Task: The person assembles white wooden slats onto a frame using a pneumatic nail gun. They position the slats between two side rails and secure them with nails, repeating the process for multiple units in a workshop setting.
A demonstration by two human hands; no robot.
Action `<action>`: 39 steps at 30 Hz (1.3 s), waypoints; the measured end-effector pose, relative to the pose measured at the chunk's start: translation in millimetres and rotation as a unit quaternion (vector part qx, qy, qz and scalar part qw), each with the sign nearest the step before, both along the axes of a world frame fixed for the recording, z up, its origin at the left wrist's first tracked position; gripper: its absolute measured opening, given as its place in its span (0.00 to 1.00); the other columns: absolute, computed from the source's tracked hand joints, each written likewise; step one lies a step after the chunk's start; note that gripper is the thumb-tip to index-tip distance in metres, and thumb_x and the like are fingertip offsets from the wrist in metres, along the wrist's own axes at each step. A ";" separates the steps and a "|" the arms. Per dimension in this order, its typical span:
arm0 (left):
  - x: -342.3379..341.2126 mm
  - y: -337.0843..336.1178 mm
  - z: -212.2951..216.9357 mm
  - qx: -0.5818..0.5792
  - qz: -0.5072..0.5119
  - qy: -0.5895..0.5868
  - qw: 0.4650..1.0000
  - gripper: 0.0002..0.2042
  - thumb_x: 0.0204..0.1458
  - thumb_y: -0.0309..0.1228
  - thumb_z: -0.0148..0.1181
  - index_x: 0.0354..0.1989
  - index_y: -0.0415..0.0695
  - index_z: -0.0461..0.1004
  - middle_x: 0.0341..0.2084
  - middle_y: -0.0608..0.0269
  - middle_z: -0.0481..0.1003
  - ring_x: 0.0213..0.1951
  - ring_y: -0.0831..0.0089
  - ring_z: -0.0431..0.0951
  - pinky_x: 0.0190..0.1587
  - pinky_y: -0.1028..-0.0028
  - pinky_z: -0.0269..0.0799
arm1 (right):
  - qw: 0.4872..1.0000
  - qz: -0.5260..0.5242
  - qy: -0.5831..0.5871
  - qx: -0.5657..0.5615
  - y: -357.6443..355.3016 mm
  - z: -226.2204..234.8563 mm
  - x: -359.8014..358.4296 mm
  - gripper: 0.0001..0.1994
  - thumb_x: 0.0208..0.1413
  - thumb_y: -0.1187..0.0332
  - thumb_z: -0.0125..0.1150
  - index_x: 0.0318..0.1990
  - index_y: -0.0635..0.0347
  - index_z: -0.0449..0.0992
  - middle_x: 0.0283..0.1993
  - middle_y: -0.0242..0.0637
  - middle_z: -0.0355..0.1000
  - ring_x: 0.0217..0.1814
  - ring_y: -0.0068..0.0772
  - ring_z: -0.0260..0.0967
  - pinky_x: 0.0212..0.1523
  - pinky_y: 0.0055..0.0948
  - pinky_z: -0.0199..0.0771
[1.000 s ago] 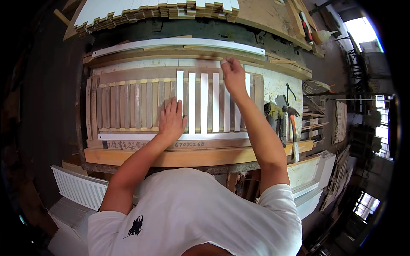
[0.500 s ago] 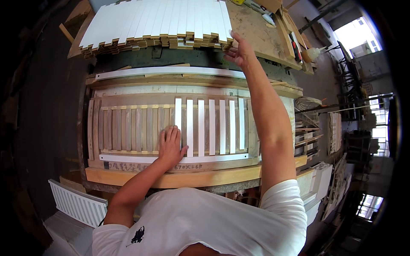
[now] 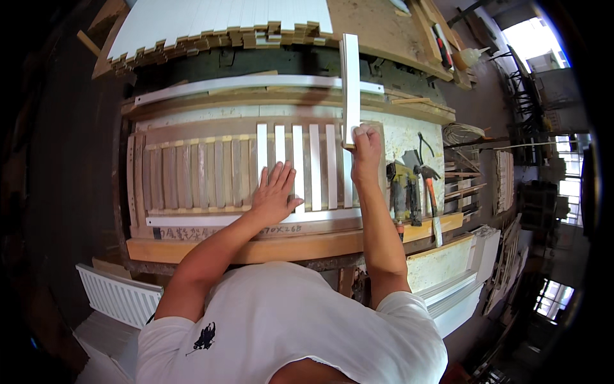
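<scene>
A wooden slatted jig (image 3: 192,173) lies on the workbench, with several white slats (image 3: 314,168) set side by side in its right part. My left hand (image 3: 275,192) rests flat, fingers spread, on those white slats near their lower ends. My right hand (image 3: 366,150) grips the lower end of one more white slat (image 3: 350,83), which stands up over the jig's right end. A long white rail (image 3: 256,83) lies along the far edge of the jig, and another white rail (image 3: 217,219) along its near edge.
A stack of white slats (image 3: 224,22) sits on a board behind the bench. A power tool (image 3: 400,192) and a hammer (image 3: 430,192) lie to the right of the jig. A white radiator (image 3: 118,294) stands at lower left. Shelving fills the right side.
My right hand reached back to the far stack, took one white slat and brought it forward over the jig's right end. My left hand stayed on the laid slats.
</scene>
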State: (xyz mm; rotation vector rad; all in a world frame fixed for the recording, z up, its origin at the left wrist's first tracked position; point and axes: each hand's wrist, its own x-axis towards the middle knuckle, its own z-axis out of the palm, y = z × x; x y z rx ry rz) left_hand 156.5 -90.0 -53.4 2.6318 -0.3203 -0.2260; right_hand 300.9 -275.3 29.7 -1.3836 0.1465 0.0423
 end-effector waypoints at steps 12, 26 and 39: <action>-26.3 18.1 47.0 -0.568 0.488 0.185 0.636 0.17 0.48 0.23 0.62 0.46 0.34 0.68 0.39 0.55 0.75 0.38 0.69 0.77 0.39 0.71 0.74 | 0.891 0.244 -0.162 -0.347 59.1 -51.6 -194.5 0.36 0.44 0.60 0.72 0.53 0.72 0.58 0.39 0.45 0.67 0.38 0.38 0.68 0.40 0.34 0.70; -10.0 112.2 22.7 -0.144 0.426 0.067 0.891 0.19 0.39 0.31 0.61 0.39 0.31 0.73 0.36 0.41 0.76 0.39 0.50 0.78 0.42 0.60 0.73 | 0.891 0.251 -0.006 -0.378 129.8 -71.3 -148.4 0.14 0.58 0.67 0.50 0.48 0.65 0.66 0.24 0.53 0.72 0.29 0.60 0.71 0.31 0.52 0.69; -9.0 114.1 16.6 -0.046 0.401 0.089 0.911 0.25 0.40 0.32 0.64 0.46 0.31 0.67 0.45 0.36 0.70 0.48 0.43 0.72 0.50 0.57 0.69 | 0.731 0.384 -0.084 -0.558 154.6 -65.2 -138.0 0.30 0.59 0.60 0.47 0.65 0.68 0.53 0.30 0.50 0.75 0.30 0.53 0.74 0.31 0.48 0.73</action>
